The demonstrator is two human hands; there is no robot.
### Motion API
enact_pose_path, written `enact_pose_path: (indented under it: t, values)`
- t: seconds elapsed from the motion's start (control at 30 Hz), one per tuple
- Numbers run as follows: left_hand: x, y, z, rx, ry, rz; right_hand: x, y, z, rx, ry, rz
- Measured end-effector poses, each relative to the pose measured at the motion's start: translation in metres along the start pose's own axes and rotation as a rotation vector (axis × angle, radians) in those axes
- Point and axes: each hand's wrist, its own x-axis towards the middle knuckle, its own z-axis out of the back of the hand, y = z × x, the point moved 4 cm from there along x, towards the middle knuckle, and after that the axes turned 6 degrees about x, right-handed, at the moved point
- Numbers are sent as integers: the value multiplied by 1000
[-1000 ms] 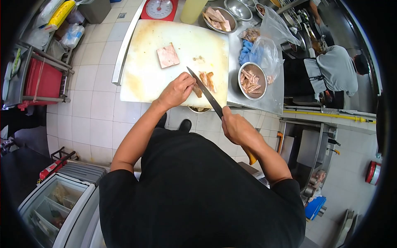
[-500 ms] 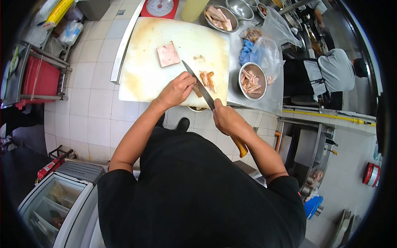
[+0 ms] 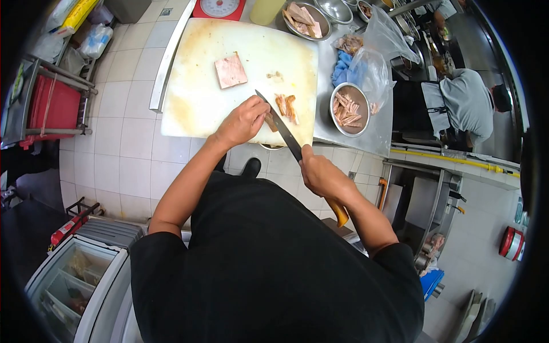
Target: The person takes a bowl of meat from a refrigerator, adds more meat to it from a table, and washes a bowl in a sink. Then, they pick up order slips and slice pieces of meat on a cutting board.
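My right hand [image 3: 323, 174] is wrapped round the handle of a long knife [image 3: 287, 136], whose blade points up and left over the near part of the white cutting board [image 3: 194, 86]. My left hand [image 3: 245, 120] is closed, its fingertips pressing on a small brownish piece of meat [image 3: 271, 123] right beside the blade. How much of that piece lies under the fingers is hidden. Just right of the blade are several browned meat strips [image 3: 287, 107]. A square pale pink slab of meat [image 3: 231, 71] rests farther back on the board, apart from both hands.
A steel bowl of cut strips [image 3: 350, 132] stands right of the board; another bowl with larger pieces [image 3: 327, 32] is behind it. Plastic bags [image 3: 372, 74] and a blue cloth [image 3: 342, 70] lie between them. A red scale [image 3: 234, 12] sits at the back. A co-worker [image 3: 463, 103] bends at the right.
The knife and my right hand have drawn back slightly toward my body and to the right. My left hand keeps its hold on the meat. The whole view has shifted a little.
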Motion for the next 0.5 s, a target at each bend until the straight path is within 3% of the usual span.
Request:
enact_pose_path:
  t: [0.17,0.33,0.5]
  values:
    - [1,-1,-1,-18,-8,-3,5,8,3,10,-7,-20]
    - [-2,-1,0,-11,-13,7,34,-8,-46,3,-164,-4]
    - [-13,0,10,-25,-61,55,27,-17,-26,164,-201,93]
